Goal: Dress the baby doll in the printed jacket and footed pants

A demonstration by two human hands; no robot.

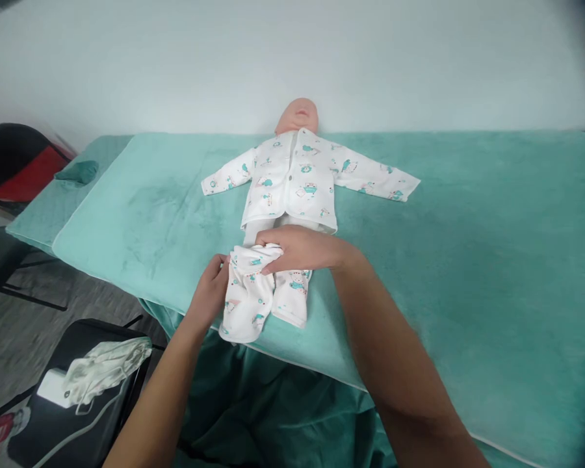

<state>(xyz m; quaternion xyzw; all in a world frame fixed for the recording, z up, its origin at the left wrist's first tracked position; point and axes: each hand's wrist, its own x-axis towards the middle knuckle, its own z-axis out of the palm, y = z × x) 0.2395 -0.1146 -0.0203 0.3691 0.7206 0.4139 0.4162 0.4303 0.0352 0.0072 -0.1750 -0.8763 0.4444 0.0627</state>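
Note:
A baby doll (301, 117) lies on its back, its head toward the wall, in a white printed jacket (307, 175) with both sleeves spread sideways. Matching baby trousers (248, 302) cover the lower legs, and a bare white part of the doll's leg shows between jacket hem and waistband. My left hand (213, 292) pinches the left edge of the trousers' waistband. On the other side, my right hand (299, 249) grips the waistband near its middle, fingers closed over the cloth. The fingertips of my right hand are partly hidden.
The doll rests on a green padded bed (492, 260) against a white wall (292, 58). At lower left, a black chair (34, 435) carries crumpled pale cloth (110, 367), a white phone (53, 388) and a cable. A red-labelled bottle (2, 429) is at the left edge.

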